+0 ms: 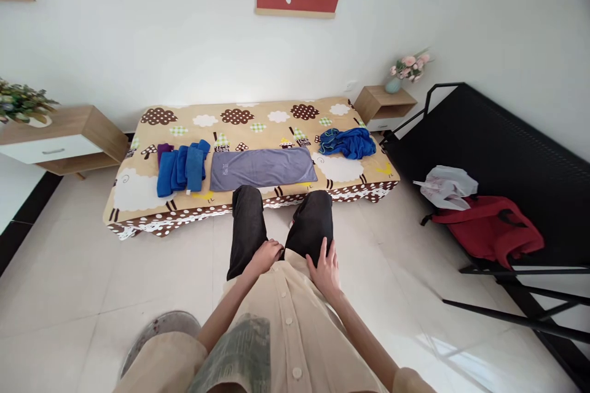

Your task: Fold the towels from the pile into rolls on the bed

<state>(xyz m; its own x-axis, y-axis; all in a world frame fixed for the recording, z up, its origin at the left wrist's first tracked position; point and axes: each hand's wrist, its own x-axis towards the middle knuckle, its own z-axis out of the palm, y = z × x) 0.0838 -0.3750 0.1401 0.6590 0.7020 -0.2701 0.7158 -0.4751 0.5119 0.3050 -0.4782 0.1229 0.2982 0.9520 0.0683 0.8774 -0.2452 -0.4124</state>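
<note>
My left hand (267, 256) lies on my dark trousers near the lap, fingers loosely bent and nothing visible in them. On my other thigh rests my right hand (326, 267), fingers spread and holding nothing. Beyond my knees, a grey-purple towel (262, 169) is spread flat across the front of a low bed (239, 129). Left of it, several blue folded towels (177, 169) lie overlapping in a row, with a purple folded cloth (163, 150) at their back left. A crumpled blue heap of cloth (350, 143) lies to the right. Both hands are apart from all the cloths.
Wooden nightstands, left (69, 135) and right (385, 104), flank the bed. At right, a black folding frame (498, 153) holds a red bag (493, 230) and a white plastic bag (447, 187). A round stool (161, 325) is at lower left.
</note>
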